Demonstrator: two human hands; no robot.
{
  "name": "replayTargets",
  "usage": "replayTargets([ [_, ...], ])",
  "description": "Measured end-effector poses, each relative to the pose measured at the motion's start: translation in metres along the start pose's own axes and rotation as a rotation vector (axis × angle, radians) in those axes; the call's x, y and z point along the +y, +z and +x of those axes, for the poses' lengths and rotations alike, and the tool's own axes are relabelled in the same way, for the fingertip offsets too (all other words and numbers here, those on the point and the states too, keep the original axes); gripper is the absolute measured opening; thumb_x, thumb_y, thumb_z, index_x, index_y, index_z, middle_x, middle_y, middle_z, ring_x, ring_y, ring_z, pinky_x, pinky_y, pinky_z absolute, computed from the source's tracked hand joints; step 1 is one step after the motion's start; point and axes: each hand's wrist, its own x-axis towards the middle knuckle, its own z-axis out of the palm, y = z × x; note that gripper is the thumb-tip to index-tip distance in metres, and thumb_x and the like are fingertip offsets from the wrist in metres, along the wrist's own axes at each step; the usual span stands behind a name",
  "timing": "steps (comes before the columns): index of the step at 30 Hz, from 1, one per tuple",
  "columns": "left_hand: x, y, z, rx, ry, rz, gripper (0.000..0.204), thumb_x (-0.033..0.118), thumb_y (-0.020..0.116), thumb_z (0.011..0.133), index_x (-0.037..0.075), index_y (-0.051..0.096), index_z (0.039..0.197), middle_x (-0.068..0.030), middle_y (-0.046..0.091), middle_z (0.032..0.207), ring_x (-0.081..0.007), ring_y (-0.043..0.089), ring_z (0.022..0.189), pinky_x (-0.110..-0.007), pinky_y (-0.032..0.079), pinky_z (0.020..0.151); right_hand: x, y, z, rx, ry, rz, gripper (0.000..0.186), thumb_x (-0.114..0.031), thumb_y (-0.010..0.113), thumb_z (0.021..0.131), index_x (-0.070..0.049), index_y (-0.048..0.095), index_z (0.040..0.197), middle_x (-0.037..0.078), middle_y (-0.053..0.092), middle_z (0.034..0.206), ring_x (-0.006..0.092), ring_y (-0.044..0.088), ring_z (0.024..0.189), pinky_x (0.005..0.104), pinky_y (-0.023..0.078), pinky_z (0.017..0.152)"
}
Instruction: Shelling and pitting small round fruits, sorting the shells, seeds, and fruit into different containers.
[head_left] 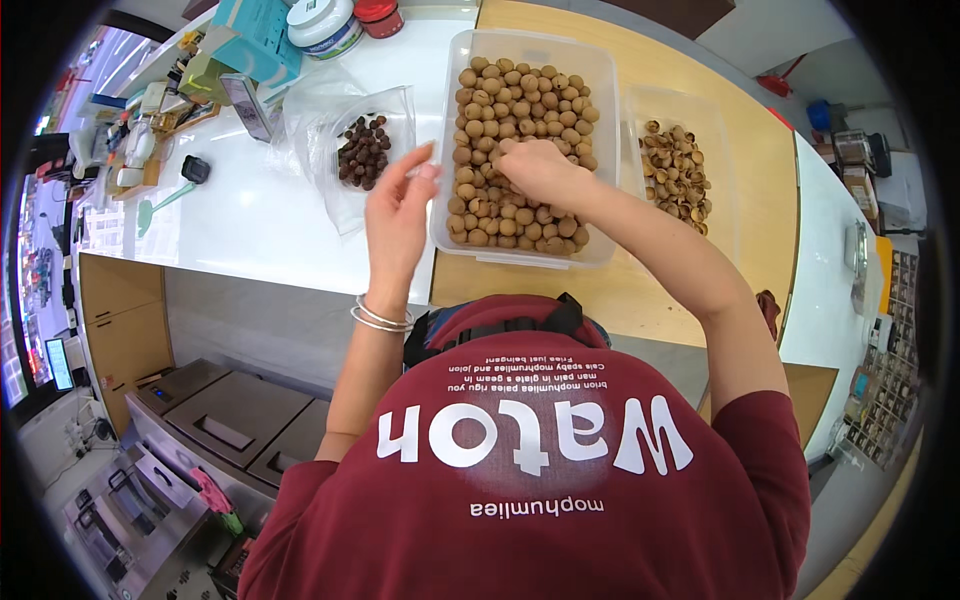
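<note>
A translucent plastic bin (538, 247) holds several round, tan-shelled fruits (510, 100). Inside it, my right hand (545, 175) reaches down with curled fingers, their tips hidden among the fruits. My left hand (398, 210) hangs just outside the bin's left side, fingers loosely bent, thumb and forefinger slightly apart, with nothing clearly held. Left of it, several dark brown wrinkled pieces (362, 150) lie in a clear plastic bag (340, 210). Right of the bin, cracked tan shells (675, 170) sit in another clear tray (722, 130).
A phone (247, 105) stands at the back left near a blue box (255, 45), a white tub (322, 28) and a red jar (379, 17). A green utensil (150, 210) lies on the white counter (230, 230). The wooden board (610, 300) reaches the front edge.
</note>
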Motion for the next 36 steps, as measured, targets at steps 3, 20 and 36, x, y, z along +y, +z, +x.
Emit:
replayTargets([
  [3,0.006,0.009,-0.013,-0.069,-0.077,-0.102,0.031,0.019,0.049,0.088,0.001,0.054,0.113,-0.0083,0.057,0.106,-0.0161,0.06,0.088,-0.025,0.047,0.075,-0.003,-0.027,-0.012,-0.014,-0.013,0.092,0.021,-0.009,0.065,0.069,-0.005,0.057,0.088,0.013,0.053,0.087,0.0283,0.056,0.081,0.0367,0.046,0.069],
  [20,0.031,0.029,-0.014,-0.373,-0.378,-0.461,0.022,0.013,0.053,0.086,-0.002,0.054,0.102,-0.0082,0.062,0.087,-0.0164,0.064,0.078,-0.022,0.053,0.064,-0.056,-0.077,-0.074,0.598,-0.046,0.69,0.027,-0.008,0.063,0.073,-0.007,0.06,0.1,0.007,0.053,0.081,0.0214,0.055,0.069,0.03,0.046,0.058],
  [36,0.012,0.049,-0.017,-0.349,-0.662,-0.944,0.02,0.019,0.046,0.09,0.004,0.053,0.101,-0.0032,0.056,0.089,-0.0127,0.057,0.07,-0.024,0.052,0.064,-0.057,-0.079,-0.081,0.555,-0.045,0.409,0.033,-0.002,0.062,0.07,-0.013,0.06,0.101,0.008,0.051,0.086,0.0229,0.055,0.075,0.0297,0.048,0.064],
])
